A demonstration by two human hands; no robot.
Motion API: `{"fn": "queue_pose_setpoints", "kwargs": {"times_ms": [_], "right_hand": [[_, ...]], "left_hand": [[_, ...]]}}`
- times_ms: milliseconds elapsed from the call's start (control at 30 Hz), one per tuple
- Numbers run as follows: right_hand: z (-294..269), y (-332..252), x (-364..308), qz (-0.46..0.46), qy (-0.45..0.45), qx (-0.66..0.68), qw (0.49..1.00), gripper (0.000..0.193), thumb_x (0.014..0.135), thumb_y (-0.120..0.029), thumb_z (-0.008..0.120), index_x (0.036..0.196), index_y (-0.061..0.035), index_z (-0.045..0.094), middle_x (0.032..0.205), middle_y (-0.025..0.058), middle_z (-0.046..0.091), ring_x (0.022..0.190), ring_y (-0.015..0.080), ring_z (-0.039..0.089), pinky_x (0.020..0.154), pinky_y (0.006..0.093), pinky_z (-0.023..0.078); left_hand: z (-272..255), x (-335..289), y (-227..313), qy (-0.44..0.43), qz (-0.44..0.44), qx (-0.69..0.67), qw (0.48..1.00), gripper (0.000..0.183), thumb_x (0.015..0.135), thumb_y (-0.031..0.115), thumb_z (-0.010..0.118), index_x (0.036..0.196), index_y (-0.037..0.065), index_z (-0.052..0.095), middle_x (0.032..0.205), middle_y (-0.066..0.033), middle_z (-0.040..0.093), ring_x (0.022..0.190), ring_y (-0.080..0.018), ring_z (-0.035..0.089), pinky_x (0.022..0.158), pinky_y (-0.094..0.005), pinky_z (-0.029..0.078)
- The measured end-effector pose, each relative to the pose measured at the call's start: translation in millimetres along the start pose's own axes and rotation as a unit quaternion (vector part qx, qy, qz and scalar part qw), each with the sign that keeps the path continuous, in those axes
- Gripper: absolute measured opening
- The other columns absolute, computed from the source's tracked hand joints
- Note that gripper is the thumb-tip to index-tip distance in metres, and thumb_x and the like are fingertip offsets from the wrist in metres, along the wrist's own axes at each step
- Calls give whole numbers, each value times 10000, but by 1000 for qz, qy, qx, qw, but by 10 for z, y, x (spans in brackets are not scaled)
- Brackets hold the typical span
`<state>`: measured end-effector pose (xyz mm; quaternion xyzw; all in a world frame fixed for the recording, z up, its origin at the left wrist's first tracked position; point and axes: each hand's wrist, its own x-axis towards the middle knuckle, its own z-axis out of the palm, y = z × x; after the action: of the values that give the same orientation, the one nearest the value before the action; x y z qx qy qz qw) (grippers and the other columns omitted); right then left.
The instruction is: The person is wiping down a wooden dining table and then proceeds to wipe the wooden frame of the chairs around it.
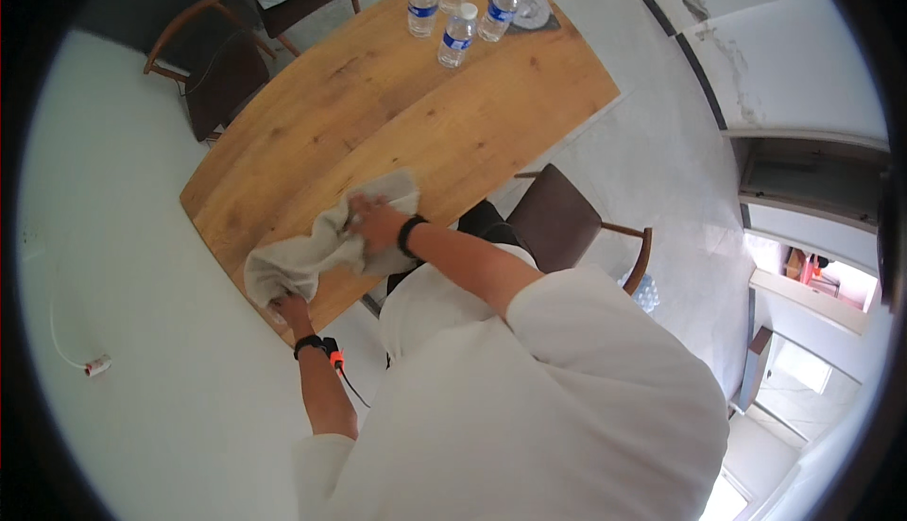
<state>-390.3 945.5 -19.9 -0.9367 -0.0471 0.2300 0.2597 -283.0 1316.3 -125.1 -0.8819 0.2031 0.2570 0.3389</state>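
One beige cloth (326,245) | left hand (294,312) — pinching its end | right hand (378,224) — atop, grip unclear

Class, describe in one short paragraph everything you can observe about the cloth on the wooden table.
The cloth is plain beige-grey and looks like soft woven fabric. It is crumpled and creased, with raised folds along its middle, and flatter at its far right end. It lies stretched diagonally across the near left part of the wooden table. The person's left hand touches its near left end; the right hand rests on its right part. Blur hides the exact grip.
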Motion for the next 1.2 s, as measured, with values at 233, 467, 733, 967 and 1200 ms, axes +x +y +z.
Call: {"fn": "queue_pose_setpoints", "kwargs": {"times_ms": [233, 467, 733, 967, 1200], "right_hand": [[182, -309, 185, -181, -55, 4, 982, 550, 756, -277, 645, 1303, -241, 611, 1545, 80, 328, 1425, 243, 307, 1138, 466, 283], [-164, 1310, -469, -178, 93, 236, 951, 518, 734, -100, 637, 1250, -112, 615, 1496, 128, 407, 1414, 301, 320, 1159, 425, 263], [-729, 3672, -2034, -39, 237, 112, 964, 532, 734, -89, 626, 1262, -110, 567, 1456, 107, 449, 1371, 302, 377, 1140, 433, 296], [-1240, 5118, -3122, 220, 447, 9, 867, 452, 777, -86, 618, 1215, -70, 509, 1340, 183, 516, 1256, 385, 463, 1033, 475, 383], [-1445, 5037, -2914, 429, 367, 111, 818, 537, 832, -110, 612, 1332, -57, 425, 1447, 225, 395, 1366, 377, 348, 1078, 507, 331]], "left_hand": [[774, -89, -71, 24, -100, 8, 995, 769, 835, 547, 596, 1376, 16, 466, 1356, -273, 494, 1253, -529, 440, 1042, -712, 238], [26, 169, 794, 79, -179, -127, 972, 695, 732, 486, 709, 1265, 56, 589, 1232, -235, 600, 1172, -409, 558, 953, -628, 363], [-2319, -467, 2982, 163, 54, -155, 973, 413, 849, 363, 560, 1046, 35, 715, 1205, -217, 636, 1124, -423, 582, 917, -671, 347], [-4144, -1093, 4333, 84, 254, -251, 930, 419, 873, 321, 549, 1131, 6, 652, 1090, -210, 673, 1062, -391, 620, 936, -581, 420], [-4427, -1001, 5489, -30, 408, -508, 758, 498, 898, 345, 579, 1189, -57, 559, 1160, -292, 615, 1066, -398, 611, 897, -461, 476]]}}
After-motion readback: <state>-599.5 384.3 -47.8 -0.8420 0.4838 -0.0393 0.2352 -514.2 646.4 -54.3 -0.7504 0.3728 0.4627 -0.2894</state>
